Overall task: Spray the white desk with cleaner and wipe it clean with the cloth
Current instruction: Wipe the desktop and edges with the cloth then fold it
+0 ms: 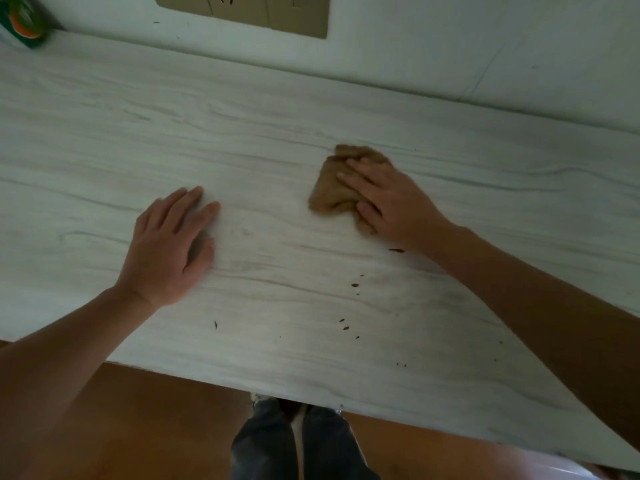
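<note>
The white desk [270, 133] with grey wood-grain streaks fills most of the view. A crumpled brown cloth [330, 188] lies on it right of centre. My right hand [391, 206] presses flat on top of the cloth, fingers spread over it. Flat on the bare desk to the left rests my left hand [169, 247], palm down, fingers apart, holding nothing. Small dark specks [355, 285] dot the desk nearer to me, below the cloth. A green and orange container [26, 20], possibly the cleaner, stands at the far left corner, partly cut off.
A white wall runs along the desk's far edge, with a beige socket panel [249, 10] set in it. Below the desk's near edge I see a brown floor [156, 427] and my legs in dark trousers [298, 445].
</note>
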`<state>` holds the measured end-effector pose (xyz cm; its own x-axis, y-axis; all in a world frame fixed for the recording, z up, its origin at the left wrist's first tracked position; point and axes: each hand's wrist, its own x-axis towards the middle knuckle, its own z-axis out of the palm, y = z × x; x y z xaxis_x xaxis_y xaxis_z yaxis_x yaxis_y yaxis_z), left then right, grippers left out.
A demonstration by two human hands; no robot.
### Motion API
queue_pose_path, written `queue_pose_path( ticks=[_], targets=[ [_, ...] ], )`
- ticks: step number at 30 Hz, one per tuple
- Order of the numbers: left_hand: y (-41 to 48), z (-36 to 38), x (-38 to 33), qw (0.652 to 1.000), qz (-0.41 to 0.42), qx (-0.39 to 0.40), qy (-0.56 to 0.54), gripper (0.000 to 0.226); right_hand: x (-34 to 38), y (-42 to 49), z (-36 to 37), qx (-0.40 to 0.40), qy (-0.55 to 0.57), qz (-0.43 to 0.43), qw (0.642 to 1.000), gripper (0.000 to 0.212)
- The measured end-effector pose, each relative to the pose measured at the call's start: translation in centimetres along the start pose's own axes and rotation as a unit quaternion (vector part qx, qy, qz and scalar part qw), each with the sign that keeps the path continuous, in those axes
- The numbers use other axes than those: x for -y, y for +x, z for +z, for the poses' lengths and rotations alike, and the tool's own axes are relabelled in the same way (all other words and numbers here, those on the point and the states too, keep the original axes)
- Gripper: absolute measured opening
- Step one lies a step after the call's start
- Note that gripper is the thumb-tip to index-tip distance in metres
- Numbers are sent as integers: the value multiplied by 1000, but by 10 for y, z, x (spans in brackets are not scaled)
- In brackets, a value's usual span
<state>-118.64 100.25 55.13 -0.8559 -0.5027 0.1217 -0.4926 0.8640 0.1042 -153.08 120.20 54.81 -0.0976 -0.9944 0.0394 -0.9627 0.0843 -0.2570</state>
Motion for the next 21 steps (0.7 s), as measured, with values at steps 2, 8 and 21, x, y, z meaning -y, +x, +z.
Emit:
queue_pose_path(
  ticks=[2, 8, 21],
  targets=[
    [0, 1, 1, 1000, 8, 2, 1, 56, -48, 8, -17, -50, 11, 125, 991, 54],
    [6, -6, -31, 997, -69, 16, -13, 57, -67, 14, -30, -89, 20, 304, 948, 54],
    [44, 4, -67, 999, 6, 34, -8, 59, -13, -39, -17, -19, 12, 76, 997, 53]
  ],
)
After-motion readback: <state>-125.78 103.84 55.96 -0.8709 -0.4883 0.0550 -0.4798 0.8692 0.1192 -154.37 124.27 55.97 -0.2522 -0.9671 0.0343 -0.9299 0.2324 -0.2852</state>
